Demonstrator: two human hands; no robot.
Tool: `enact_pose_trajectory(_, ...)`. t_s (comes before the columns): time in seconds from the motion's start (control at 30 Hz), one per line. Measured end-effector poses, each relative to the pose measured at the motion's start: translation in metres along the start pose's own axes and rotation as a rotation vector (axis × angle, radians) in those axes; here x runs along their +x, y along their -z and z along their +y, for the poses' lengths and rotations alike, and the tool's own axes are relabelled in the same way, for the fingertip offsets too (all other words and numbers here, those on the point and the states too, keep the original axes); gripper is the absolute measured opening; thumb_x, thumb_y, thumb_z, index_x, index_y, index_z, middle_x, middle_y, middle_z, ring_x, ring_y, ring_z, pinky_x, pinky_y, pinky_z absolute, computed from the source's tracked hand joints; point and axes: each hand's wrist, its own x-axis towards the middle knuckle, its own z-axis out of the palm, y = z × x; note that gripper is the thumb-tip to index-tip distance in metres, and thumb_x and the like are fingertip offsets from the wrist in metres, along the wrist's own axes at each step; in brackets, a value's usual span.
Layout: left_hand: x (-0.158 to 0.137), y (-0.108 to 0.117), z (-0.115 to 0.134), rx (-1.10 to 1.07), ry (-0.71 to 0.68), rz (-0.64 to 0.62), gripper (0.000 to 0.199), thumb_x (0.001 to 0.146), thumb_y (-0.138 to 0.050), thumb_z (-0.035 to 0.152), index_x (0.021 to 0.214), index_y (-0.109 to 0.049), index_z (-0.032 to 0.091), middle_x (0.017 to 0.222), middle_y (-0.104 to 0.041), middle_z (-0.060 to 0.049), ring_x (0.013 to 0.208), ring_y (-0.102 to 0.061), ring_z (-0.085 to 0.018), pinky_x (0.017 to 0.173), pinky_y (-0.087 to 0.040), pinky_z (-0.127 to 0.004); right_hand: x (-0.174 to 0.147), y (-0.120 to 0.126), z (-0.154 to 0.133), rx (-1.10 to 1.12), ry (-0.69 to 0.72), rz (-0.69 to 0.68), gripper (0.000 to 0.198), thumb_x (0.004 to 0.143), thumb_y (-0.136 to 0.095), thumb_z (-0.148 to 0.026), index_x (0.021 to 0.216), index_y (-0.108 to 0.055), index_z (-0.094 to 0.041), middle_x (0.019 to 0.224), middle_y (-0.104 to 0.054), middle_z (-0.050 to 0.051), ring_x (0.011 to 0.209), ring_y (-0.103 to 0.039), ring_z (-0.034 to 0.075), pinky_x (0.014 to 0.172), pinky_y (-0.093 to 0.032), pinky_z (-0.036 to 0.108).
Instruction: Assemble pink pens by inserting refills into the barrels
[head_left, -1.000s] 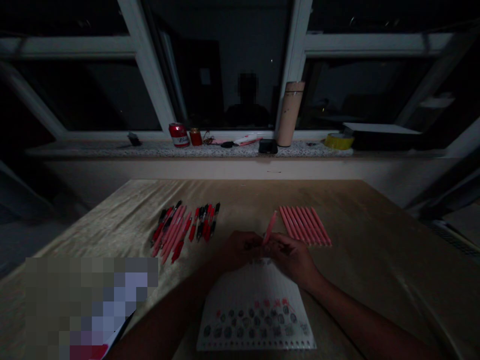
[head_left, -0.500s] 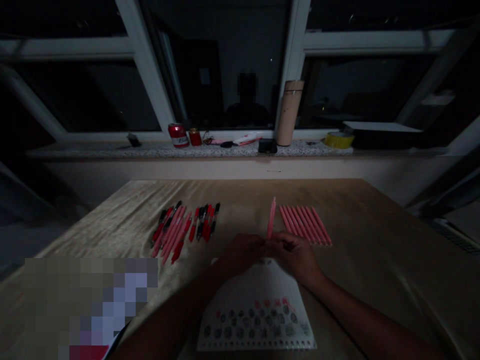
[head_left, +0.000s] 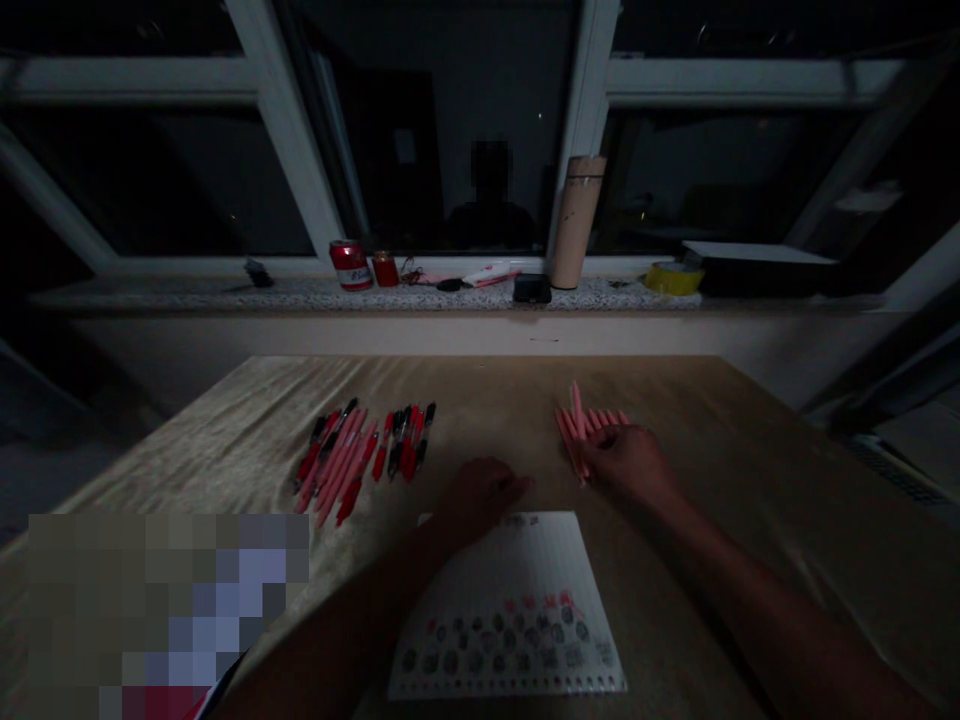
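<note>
My right hand (head_left: 626, 460) is pinched on an upright pink pen (head_left: 577, 405), over the row of pink pens (head_left: 570, 455) at the right of the table. The hand hides most of that row. Just beyond the top edge of a lined notepad page (head_left: 517, 570), my left hand (head_left: 487, 495) lies low with loosely bent fingers, one digit reaching out to the right, and no object visible in it. Dark and red scribbled marks cover the page's lower part. Left of my hands lie a pile of pink, red and black pens (head_left: 334, 460) and a smaller group of red and black pens (head_left: 405, 440).
A tan cloth (head_left: 487, 390) covers the table. On the windowsill behind stand a red can (head_left: 351, 265), a small red jar (head_left: 385, 268), a tall tan cylinder (head_left: 579, 225), a black item (head_left: 532, 288) and yellow tape (head_left: 673, 278). A blurred patch hides the lower left.
My right hand has moved right with the pink pen, from above the notepad to the row of pink pens. My left hand has parted from it and stays near the page.
</note>
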Motion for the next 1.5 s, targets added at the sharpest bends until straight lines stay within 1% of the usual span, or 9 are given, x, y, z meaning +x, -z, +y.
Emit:
enact_pose_trajectory(0.17, -0.001, 0.0, 0.0, 0.024, -0.007, -0.019, 0.048, 0.089, -0.036, 0.047, 0.057, -0.052, 0.015, 0.056, -0.046, 0.001, 0.056, -0.043, -0.011, 0.058, -0.031, -0.025, 0.005, 0.0, 0.009, -0.161, 0.004, -0.033, 0.037, 0.076, -0.054, -0.041, 0.047, -0.063, -0.021, 0.048, -0.06, 0.003, 0.045, -0.051, 0.013, 0.049, -0.03, 0.026)
enact_pose_trajectory(0.37, -0.002, -0.001, -0.001, 0.034, -0.005, -0.03, 0.048, 0.09, -0.035, 0.048, 0.061, -0.056, 0.015, 0.059, -0.052, -0.001, 0.059, -0.047, -0.012, 0.06, -0.032, -0.024, 0.004, -0.005, 0.007, -0.204, 0.001, -0.043, 0.036, 0.075, -0.054, -0.042, 0.049, -0.064, -0.021, 0.051, -0.061, 0.004, 0.048, -0.052, 0.014, 0.049, -0.027, 0.027)
enact_pose_trajectory(0.73, -0.001, -0.003, -0.004, 0.074, -0.042, -0.037, 0.049, 0.091, -0.034, 0.045, 0.059, -0.054, 0.014, 0.057, -0.049, 0.001, 0.056, -0.045, -0.01, 0.059, -0.03, -0.024, 0.001, -0.003, 0.0, -0.31, -0.063, -0.12, 0.039, 0.079, -0.051, -0.045, 0.053, -0.066, -0.02, 0.057, -0.063, 0.005, 0.052, -0.053, 0.015, 0.05, -0.026, 0.027)
enact_pose_trajectory(0.9, -0.002, -0.001, -0.002, 0.085, -0.017, -0.043, 0.048, 0.092, -0.033, 0.044, 0.06, -0.054, 0.014, 0.057, -0.049, 0.001, 0.056, -0.045, -0.01, 0.058, -0.03, -0.024, 0.0, -0.002, -0.002, -0.358, -0.097, -0.116, 0.037, 0.078, -0.051, -0.048, 0.059, -0.068, -0.021, 0.064, -0.067, 0.006, 0.057, -0.057, 0.017, 0.049, -0.027, 0.026)
enact_pose_trajectory(1.07, -0.001, -0.002, -0.001, 0.099, -0.046, -0.049, 0.047, 0.092, -0.033, 0.042, 0.061, -0.054, 0.014, 0.059, -0.05, 0.001, 0.058, -0.045, -0.01, 0.059, -0.03, -0.024, -0.002, -0.002, -0.004, -0.374, -0.094, -0.094, 0.039, 0.079, -0.05, -0.052, 0.063, -0.069, -0.022, 0.068, -0.068, 0.007, 0.059, -0.059, 0.018, 0.05, -0.029, 0.026)
enact_pose_trajectory(1.2, -0.002, -0.003, -0.002, 0.14, -0.074, -0.034, 0.044, 0.091, -0.036, 0.04, 0.061, -0.055, 0.014, 0.06, -0.051, 0.0, 0.059, -0.046, -0.011, 0.06, -0.031, -0.025, -0.006, -0.003, -0.01, -0.387, -0.069, -0.014, 0.043, 0.081, -0.045, -0.055, 0.068, -0.068, -0.022, 0.067, -0.068, 0.007, 0.06, -0.059, 0.019, 0.051, -0.029, 0.026)
enact_pose_trajectory(1.33, -0.004, -0.001, 0.0, 0.206, -0.094, -0.062, 0.034, 0.089, -0.041, 0.036, 0.072, -0.06, 0.014, 0.069, -0.058, -0.002, 0.065, -0.05, -0.012, 0.063, -0.034, -0.024, -0.011, -0.006, -0.013, -0.42, 0.02, 0.054, 0.045, 0.083, -0.041, -0.055, 0.072, -0.066, -0.02, 0.065, -0.067, 0.007, 0.059, -0.059, 0.019, 0.05, -0.028, 0.027)
enact_pose_trajectory(1.43, -0.004, 0.007, 0.003, 0.305, -0.098, -0.107, 0.028, 0.087, -0.043, 0.034, 0.078, -0.063, 0.015, 0.075, -0.061, -0.004, 0.069, -0.054, -0.014, 0.065, -0.037, -0.025, -0.015, -0.007, -0.016, -0.421, 0.098, 0.065, 0.042, 0.085, -0.041, -0.053, 0.073, -0.065, -0.02, 0.065, -0.066, 0.006, 0.058, -0.059, 0.018, 0.051, -0.028, 0.026)
enact_pose_trajectory(1.5, -0.002, 0.018, 0.004, 0.372, -0.069, -0.145, 0.028, 0.087, -0.044, 0.034, 0.079, -0.064, 0.016, 0.077, -0.063, -0.004, 0.07, -0.055, -0.015, 0.064, -0.037, -0.025, -0.017, -0.005, -0.021, -0.409, 0.129, 0.049, 0.039, 0.085, -0.042, -0.05, 0.073, -0.065, -0.021, 0.064, -0.066, 0.005, 0.057, -0.058, 0.017, 0.052, -0.029, 0.026)
